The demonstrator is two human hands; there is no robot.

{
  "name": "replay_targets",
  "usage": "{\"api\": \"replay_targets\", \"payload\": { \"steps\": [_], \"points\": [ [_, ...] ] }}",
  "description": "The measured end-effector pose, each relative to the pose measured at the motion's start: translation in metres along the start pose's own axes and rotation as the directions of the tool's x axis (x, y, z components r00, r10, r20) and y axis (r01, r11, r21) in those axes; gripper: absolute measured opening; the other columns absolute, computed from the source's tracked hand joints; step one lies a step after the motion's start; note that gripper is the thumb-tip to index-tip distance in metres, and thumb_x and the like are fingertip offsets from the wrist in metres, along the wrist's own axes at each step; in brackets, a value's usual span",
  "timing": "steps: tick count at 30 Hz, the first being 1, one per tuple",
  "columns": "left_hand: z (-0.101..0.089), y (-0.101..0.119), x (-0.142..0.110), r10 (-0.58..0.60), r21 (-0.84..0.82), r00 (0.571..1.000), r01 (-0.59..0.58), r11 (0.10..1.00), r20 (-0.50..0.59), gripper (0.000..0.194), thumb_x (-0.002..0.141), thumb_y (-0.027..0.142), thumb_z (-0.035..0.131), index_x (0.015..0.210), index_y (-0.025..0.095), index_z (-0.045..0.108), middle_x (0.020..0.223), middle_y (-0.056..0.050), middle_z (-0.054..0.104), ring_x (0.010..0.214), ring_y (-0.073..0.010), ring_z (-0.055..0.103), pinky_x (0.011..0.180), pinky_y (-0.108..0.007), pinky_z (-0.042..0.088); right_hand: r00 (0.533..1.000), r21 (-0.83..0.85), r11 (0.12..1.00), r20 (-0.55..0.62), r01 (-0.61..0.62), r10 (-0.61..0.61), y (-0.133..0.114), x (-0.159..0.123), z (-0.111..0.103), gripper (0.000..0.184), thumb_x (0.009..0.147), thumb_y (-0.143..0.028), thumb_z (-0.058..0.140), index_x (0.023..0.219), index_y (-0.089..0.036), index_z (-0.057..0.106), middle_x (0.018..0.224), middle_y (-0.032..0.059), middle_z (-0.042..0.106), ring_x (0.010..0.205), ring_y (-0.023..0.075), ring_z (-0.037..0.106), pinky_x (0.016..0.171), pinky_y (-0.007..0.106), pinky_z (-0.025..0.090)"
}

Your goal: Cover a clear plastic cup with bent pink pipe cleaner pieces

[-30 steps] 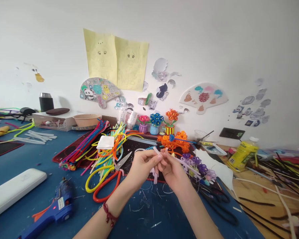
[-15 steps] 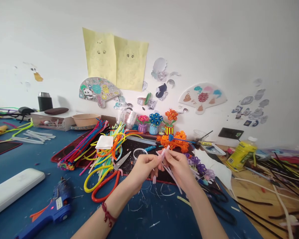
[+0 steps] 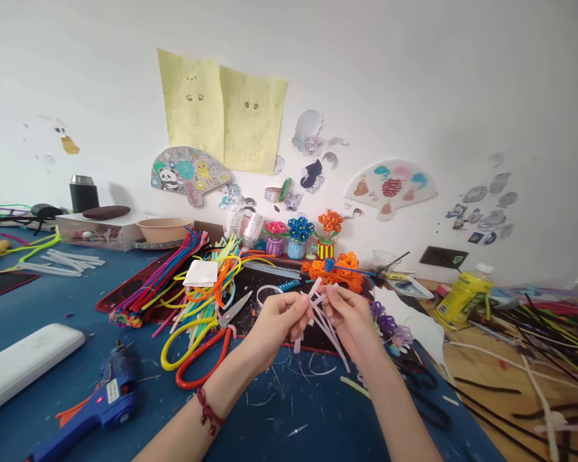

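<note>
Pale pink pipe cleaners (image 3: 324, 324): several bent lengths, fanned downward, held in the air above the near edge of a black mat (image 3: 255, 282) on a blue counter (image 3: 289, 430). Left hand (image 3: 277, 324), wearing a red cord bracelet (image 3: 208, 410): grip closed, thumb and fingers pinching the lower part of the pale pink pipe cleaners. Right hand (image 3: 351, 324): grip likewise closed, pinching the same group just beside the left hand, the two hands close together. On the black mat, behind the hands: a clear ring (image 3: 268, 294) and orange pipe-cleaner flowers (image 3: 334, 269). Left of the black mat: a bundle of multicoloured pipe cleaners (image 3: 157, 282). Overlapping its left part: a heap of yellow, orange and green pipe cleaners (image 3: 207, 308) and orange-handled scissors (image 3: 207, 353). Farther left of the black mat: a blue hot glue gun (image 3: 110, 398) and a white rectangular case (image 3: 29, 369). Right of the black mat: purple pipe-cleaner flowers (image 3: 383, 324) and black-handled scissors (image 3: 421, 378).
</note>
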State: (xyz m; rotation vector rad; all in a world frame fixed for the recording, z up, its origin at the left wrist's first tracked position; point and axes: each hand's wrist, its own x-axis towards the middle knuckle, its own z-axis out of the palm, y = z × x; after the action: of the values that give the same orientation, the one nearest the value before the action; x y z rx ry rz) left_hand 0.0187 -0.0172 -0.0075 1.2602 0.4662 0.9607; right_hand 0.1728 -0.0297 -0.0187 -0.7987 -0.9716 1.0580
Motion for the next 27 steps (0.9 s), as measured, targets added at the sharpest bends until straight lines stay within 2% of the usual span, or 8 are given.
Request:
{"api": "replay_targets", "payload": {
  "steps": [3,5,8,14,19,23,27],
  "points": [
    [-0.001,-0.001,0.000,0.035,-0.050,0.999,-0.034,0.998,0.038,0.032,0.079,0.043,0.068,0.075,0.011,0.065,0.059,0.001,0.057,0.045,-0.0046,0.041,0.047,-0.018,0.033,0.998,0.085,0.995,0.018,-0.055,0.054,0.000,0.001,-0.001,0.026,0.068,-0.038,0.080,0.069,-0.014,0.071,0.054,-0.0016,0.053,0.047,0.0057,0.043,0.047,0.019,0.034],
    [-0.001,-0.004,0.000,0.050,-0.097,0.998,-0.046,0.994,0.042,0.030,0.078,0.041,0.069,0.077,0.012,0.067,0.061,0.000,0.060,0.046,-0.0048,0.044,0.049,-0.019,0.036,0.996,0.124,0.989,0.043,-0.081,0.076,0.001,0.000,-0.001,0.029,0.068,-0.039,0.081,0.063,-0.014,0.068,0.053,-0.0014,0.054,0.046,0.0053,0.043,0.046,0.018,0.034],
    [0.000,-0.008,0.000,0.062,-0.147,0.998,-0.062,0.987,-0.004,0.033,0.074,0.044,0.073,0.074,0.012,0.067,0.060,-0.001,0.061,0.045,-0.0049,0.045,0.048,-0.018,0.035,0.994,0.129,0.988,0.073,-0.087,0.078,0.002,-0.001,0.002,0.031,0.068,-0.039,0.081,0.059,-0.013,0.065,0.052,-0.0015,0.053,0.045,0.0051,0.043,0.045,0.018,0.034],
    [0.003,-0.014,0.001,0.081,-0.105,0.994,-0.089,0.991,-0.072,0.037,0.074,0.044,0.072,0.061,0.012,0.060,0.056,0.001,0.057,0.048,-0.0045,0.043,0.049,-0.017,0.035,0.995,0.076,0.995,0.076,-0.070,0.064,0.002,-0.003,0.006,0.030,0.064,-0.040,0.082,0.076,-0.013,0.074,0.051,-0.0017,0.054,0.046,0.0066,0.047,0.047,0.019,0.036],
    [0.004,-0.012,0.002,0.079,-0.075,0.992,-0.087,0.993,-0.103,0.035,0.079,0.041,0.067,0.062,0.013,0.056,0.055,0.002,0.058,0.044,-0.0035,0.042,0.047,-0.016,0.035,0.993,0.043,0.997,0.108,-0.057,0.052,-0.001,-0.005,0.006,0.024,0.066,-0.035,0.081,0.077,-0.014,0.075,0.052,-0.0003,0.057,0.047,0.0070,0.048,0.049,0.020,0.037],
    [0.007,-0.009,0.001,0.137,-0.043,0.978,-0.145,0.988,-0.160,0.033,0.082,0.041,0.064,0.066,0.014,0.055,0.054,0.001,0.059,0.040,-0.0041,0.043,0.042,-0.016,0.034,0.989,0.041,0.998,0.140,-0.048,0.042,-0.003,-0.005,0.006,0.024,0.067,-0.034,0.080,0.080,-0.014,0.076,0.055,0.0001,0.058,0.049,0.0071,0.048,0.050,0.020,0.037],
    [0.010,-0.007,0.000,0.190,-0.042,0.954,-0.205,0.978,-0.233,0.031,0.083,0.040,0.062,0.069,0.014,0.054,0.054,0.001,0.060,0.039,-0.0045,0.044,0.040,-0.015,0.035,0.986,0.044,0.999,0.166,-0.023,0.016,-0.001,-0.004,0.005,0.018,0.072,-0.033,0.077,0.079,-0.016,0.075,0.061,0.0019,0.062,0.053,0.0084,0.050,0.051,0.021,0.038]
  ]
}}
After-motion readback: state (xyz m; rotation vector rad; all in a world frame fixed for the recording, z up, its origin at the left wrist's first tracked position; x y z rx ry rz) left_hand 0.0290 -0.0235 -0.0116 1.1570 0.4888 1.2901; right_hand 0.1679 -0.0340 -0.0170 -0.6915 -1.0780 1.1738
